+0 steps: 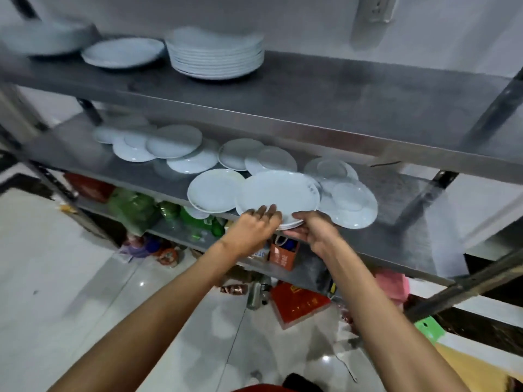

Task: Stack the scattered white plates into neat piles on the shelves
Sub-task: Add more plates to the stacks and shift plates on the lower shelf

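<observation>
Left hand (256, 226) and right hand (312, 230) grasp a small stack of round white plates (278, 192) at the grey steel shelf (396, 193) edge. Squaring rims before release would likely neaten it.

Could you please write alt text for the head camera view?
Both hands, left hand and right hand, grip a small stack of white plates at the middle shelf edge, among scattered plates; a neat pile sits above.

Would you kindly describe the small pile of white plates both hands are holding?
The small pile of round white plates looks like glossy ceramic, with a faint grey mark near the top plate's right rim. It lies flat at the middle steel shelf's front edge. The left hand and right hand grip its near rim.
</observation>
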A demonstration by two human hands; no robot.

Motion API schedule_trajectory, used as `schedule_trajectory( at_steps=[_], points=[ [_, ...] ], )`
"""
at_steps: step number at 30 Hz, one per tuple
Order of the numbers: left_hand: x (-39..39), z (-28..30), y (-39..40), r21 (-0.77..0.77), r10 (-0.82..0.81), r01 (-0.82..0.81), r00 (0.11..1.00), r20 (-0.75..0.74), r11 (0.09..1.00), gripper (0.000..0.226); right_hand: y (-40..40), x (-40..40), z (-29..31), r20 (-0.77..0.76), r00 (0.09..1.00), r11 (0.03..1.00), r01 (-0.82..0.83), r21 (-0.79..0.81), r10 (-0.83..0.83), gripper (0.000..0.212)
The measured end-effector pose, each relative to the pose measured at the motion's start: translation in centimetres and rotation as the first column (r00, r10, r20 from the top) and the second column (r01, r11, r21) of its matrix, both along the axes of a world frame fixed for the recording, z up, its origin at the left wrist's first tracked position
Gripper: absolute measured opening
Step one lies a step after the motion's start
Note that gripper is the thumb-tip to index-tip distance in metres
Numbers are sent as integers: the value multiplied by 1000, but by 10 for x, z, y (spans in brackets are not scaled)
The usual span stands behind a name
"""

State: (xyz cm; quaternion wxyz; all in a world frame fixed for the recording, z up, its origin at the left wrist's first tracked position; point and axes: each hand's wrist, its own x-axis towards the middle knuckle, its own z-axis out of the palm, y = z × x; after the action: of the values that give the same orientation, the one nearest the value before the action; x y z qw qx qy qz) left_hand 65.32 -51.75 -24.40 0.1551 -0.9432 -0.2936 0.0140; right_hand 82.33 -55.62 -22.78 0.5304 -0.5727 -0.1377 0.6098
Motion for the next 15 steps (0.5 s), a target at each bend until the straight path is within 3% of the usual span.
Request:
schedule_trajectory(
  at_steps=[4,9,12,15],
  points=[
    [-83,13,-17,76,181,-183,983,34,980,44,26,-80,9,35,977,978,-210,-3,210,33],
    [-183,47,-47,119,431,-440,897,94,890,61,43,-183,50,9,869,866,-494,78,495,38],
    [-228,77,-68,165,567,-590,806,168,790,43,48,-241,79,9,801,792,-594,139,599,41],
    [-265,106,-75,218,635,-669,743,211,710,49,54,-287,108,41,740,724,-666,182,671,42]
  ],
)
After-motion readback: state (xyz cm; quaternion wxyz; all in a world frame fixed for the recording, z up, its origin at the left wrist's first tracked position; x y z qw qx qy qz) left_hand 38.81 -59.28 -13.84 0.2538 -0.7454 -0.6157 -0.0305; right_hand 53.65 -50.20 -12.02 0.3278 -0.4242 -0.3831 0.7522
